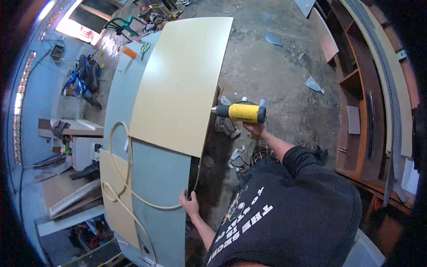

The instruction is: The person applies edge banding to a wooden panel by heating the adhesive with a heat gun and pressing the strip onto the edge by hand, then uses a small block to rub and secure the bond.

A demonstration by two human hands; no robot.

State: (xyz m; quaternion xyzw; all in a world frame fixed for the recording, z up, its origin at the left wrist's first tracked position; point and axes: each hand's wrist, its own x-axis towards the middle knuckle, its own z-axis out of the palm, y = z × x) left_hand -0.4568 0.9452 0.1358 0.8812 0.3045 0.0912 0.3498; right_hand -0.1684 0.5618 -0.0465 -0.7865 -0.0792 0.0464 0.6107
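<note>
My right hand is wrapped around the grip of a yellow and black heat gun. Its nozzle points left at the near edge of a large cream panel, touching it or very close. Below, my left hand pinches a long, thin cream edging strip. One end of the strip runs up from my fingers to the panel's edge; the rest loops loosely over the blue-grey worktop under the panel.
Green-handled scissors and an orange bottle lie at the worktop's far end. A smaller cream board rests on the left. Scraps litter the concrete floor. A brown cabinet stands at the right, a green chair at the back.
</note>
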